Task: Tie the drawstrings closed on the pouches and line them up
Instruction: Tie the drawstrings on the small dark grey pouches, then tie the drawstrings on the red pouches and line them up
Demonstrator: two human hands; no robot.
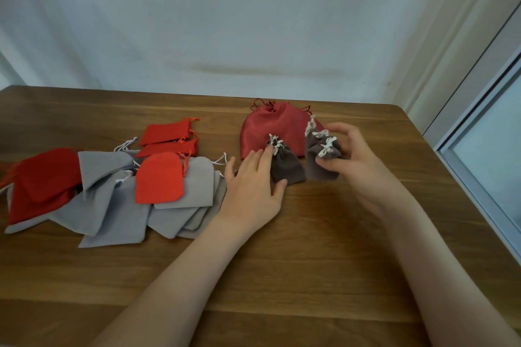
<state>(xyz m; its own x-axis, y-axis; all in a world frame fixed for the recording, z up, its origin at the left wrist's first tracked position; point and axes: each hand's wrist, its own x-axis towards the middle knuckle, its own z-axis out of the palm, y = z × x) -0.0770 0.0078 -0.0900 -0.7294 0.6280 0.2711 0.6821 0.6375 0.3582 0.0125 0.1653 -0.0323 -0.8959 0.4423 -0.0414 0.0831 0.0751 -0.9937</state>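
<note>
Left hand [253, 186] lies flat on the bench [310, 262], fingers [266, 155] touching a tied brown pouch [286, 166]. Right hand [358, 160] grips a cluster of tied brown pouches [321, 162] just beside it, in front of a large red satin pouch [267, 129]. At left, a heap of flat grey and red pouches [112, 191].

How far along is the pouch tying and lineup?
Done: the large red satin pouch is cinched, and the small brown pouch touched by the left hand has a tied bow. In hand: the right hand grips a second brown pouch, also tied, next to the first. Left: grey pouches and red pouches piled flat, strings loose.
</note>
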